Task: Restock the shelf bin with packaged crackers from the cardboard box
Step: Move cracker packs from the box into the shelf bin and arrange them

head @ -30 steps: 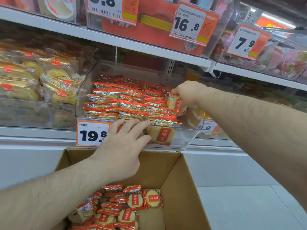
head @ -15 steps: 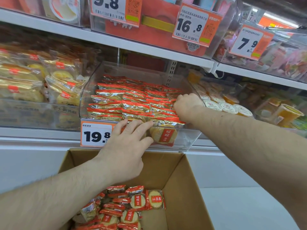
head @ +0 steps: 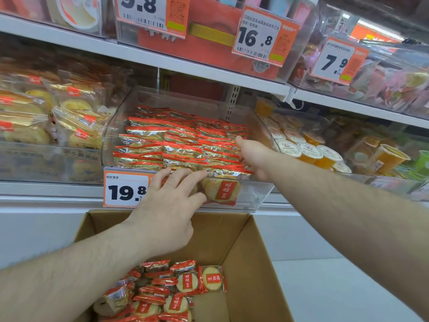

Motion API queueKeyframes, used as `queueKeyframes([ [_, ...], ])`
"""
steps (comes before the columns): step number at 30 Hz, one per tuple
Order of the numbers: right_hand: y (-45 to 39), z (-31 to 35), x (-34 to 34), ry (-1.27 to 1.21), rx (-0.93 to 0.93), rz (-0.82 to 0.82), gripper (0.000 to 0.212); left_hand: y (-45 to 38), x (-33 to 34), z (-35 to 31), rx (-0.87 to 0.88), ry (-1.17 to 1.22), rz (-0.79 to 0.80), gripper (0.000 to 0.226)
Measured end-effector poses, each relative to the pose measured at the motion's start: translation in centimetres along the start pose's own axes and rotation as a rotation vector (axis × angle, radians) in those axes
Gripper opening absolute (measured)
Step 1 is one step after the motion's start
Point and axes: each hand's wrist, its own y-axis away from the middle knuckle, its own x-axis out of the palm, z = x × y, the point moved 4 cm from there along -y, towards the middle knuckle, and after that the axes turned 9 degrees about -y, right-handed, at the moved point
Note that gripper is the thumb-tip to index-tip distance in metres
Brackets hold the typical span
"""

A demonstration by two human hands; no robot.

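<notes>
Cracker packets fill the clear shelf bin; more lie in the cardboard box at 6 o'clock. Left hand rests flat-fingered on the front row; right hand curls among packets at 3 o'clock, grasp unclear. Light, crinkly, brittle: probably best held by the edges.

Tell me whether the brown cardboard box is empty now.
No, the brown cardboard box still holds a heap of red-and-gold wrapped cracker packets in its near left corner.
</notes>
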Motion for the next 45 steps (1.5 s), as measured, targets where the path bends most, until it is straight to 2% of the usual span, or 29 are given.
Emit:
queueKeyframes([
  [7, -0.9, -0.7, 0.4, -0.155, -0.004, 0.076, 0.077, 0.0, -0.1, 0.0, -0.011, 0.013, 0.031, 0.044],
  [12, 0.1, -0.3, 0.3, -0.175, -0.033, 0.165, 0.07, -0.1, -0.3, 0.1, -0.014, 0.005, 0.041, 0.042],
  [17, -0.8, -0.5, 0.6, -0.179, -0.03, 0.207, 0.082, -0.1, -0.3, 0.1, -0.017, 0.012, 0.086, 0.041],
  [23, -0.4, -0.7, -0.2, -0.157, 0.069, 0.139, 0.084, -0.2, -0.7, 0.1, -0.007, 0.03, 0.142, 0.041],
  [25, 0.4, -0.1, -0.8, -0.108, 0.057, 0.058, 0.07, -0.1, -1.0, 0.1, -0.007, 0.048, 0.112, 0.044],
  [27, 1.5, 0.5, -1.6, -0.015, -0.102, -0.114, 0.052, -0.1, -1.6, -0.2, 0.036, 0.067, -0.008, 0.044],
  [28, 2.4, 0.7, -2.0, 0.077, -0.246, -0.244, 0.047, 0.0, -1.9, -0.4, 0.072, 0.089, -0.084, 0.042],
  [30, 5.3, 0.2, -1.9, 0.19, -0.662, -0.467, 0.033, 0.6, -2.0, -0.9, 0.152, 0.148, -0.157, 0.037],
  [32, 8.9, -2.1, 0.2, 0.14, -0.993, -0.45, 0.023, 1.6, -1.2, -1.5, 0.223, 0.174, -0.085, 0.037],
  [34, 10.1, -5.9, 3.2, 0.13, -1.065, -0.317, 0.021, 2.6, 0.6, -1.8, 0.226, 0.182, 0.146, 0.041],
  [36, 8.7, -10.5, 6.2, 0.25, -0.895, -0.186, 0.021, 3.6, 2.6, -1.3, 0.162, 0.183, 0.42, 0.046],
  [38, 5.8, -15.6, 8.8, 0.466, -0.604, -0.03, 0.02, 4.8, 4.2, -0.8, 0.121, 0.197, 0.617, 0.047],
  [41, 2.0, -22.4, 11.7, 0.769, -0.228, 0.279, 0.014, 6.3, 5.9, -0.3, 0.068, 0.253, 0.819, 0.048],
  [42, 1.1, -24.4, 12.6, 0.822, -0.128, 0.379, 0.021, 6.7, 6.4, -0.1, 0.047, 0.274, 0.876, 0.048],
  [44, -0.7, -28.5, 14.3, 0.842, 0.002, 0.549, 0.032, 7.2, 7.3, 0.2, 0.009, 0.309, 0.942, 0.047],
  [45, -1.7, -30.5, 15.2, 0.789, 0.034, 0.565, 0.034, 7.3, 7.8, 0.3, -0.016, 0.333, 0.964, 0.046],
])
